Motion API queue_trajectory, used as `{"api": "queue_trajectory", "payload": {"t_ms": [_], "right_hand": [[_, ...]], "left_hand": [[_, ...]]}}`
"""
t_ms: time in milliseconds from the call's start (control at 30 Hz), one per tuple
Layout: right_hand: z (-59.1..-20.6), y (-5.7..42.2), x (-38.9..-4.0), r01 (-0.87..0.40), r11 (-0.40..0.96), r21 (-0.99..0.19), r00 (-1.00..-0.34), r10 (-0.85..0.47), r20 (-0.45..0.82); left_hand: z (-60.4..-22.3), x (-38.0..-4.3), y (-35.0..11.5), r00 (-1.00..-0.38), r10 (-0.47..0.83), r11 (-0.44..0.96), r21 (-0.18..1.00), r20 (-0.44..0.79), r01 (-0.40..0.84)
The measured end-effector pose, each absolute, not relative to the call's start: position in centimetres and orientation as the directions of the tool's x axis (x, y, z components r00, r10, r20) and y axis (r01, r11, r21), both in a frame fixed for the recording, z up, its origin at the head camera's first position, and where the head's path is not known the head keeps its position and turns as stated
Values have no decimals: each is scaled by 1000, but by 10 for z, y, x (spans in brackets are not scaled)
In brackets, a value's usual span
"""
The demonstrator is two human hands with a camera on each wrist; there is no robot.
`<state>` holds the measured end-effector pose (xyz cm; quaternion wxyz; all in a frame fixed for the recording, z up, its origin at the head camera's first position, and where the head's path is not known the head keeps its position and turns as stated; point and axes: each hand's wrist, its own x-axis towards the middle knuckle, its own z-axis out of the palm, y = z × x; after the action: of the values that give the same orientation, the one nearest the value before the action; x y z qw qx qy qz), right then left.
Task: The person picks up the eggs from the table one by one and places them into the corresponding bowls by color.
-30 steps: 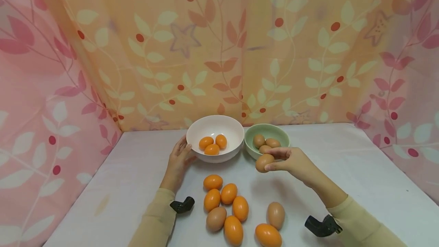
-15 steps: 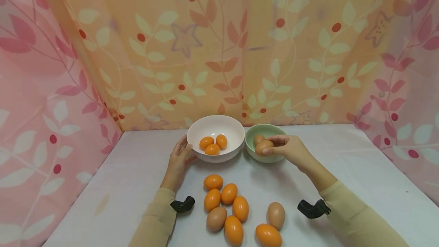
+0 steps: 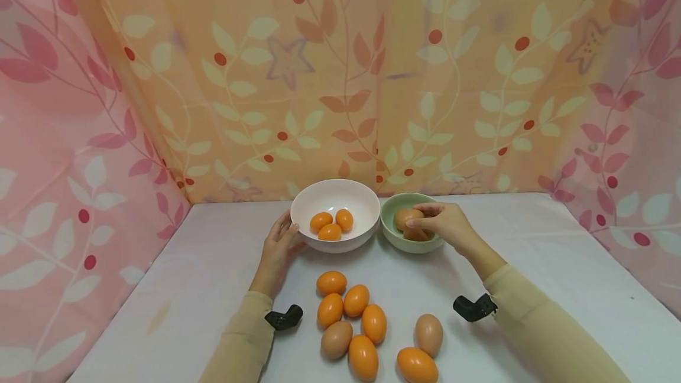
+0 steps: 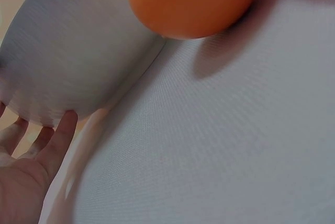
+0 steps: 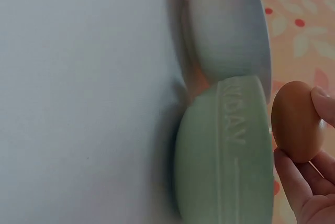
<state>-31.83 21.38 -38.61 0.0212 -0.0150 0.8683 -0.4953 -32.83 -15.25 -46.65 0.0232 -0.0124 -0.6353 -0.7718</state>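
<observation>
My right hand (image 3: 449, 224) pinches a brown egg (image 3: 407, 218) between thumb and fingers over the green bowl (image 3: 386, 234). In the right wrist view the held egg (image 5: 296, 122) is just beyond the bowl's rim. Brown eggs in that bowl are partly hidden by the held egg and my fingers. My left hand (image 3: 278, 247) rests against the left side of the white bowl (image 3: 340, 246), fingers spread. The fingertips touch its outer wall in the left wrist view. Inside the white bowl lie three orange eggs (image 3: 330, 231).
Several orange eggs (image 3: 356, 301) and a brown egg (image 3: 336, 340) lie in a cluster on the white tablecloth (image 3: 213, 276) before the bowls. To their right, another brown egg (image 3: 428, 334) touches an orange egg (image 3: 417, 365). Patterned curtains (image 3: 340, 75) stand behind and at both sides.
The right hand has carried the brown egg from in front of the green bowl back and over its inside. The left hand stays at the white bowl.
</observation>
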Motion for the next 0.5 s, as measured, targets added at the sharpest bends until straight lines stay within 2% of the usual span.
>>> {"api": "queue_trajectory", "payload": {"t_ms": [500], "right_hand": [[-402,197,-346,-22,586,-810,-999,-51,-9]], "left_hand": [[-464,-329,-151,-999,-43,-189,982,13,21]]}}
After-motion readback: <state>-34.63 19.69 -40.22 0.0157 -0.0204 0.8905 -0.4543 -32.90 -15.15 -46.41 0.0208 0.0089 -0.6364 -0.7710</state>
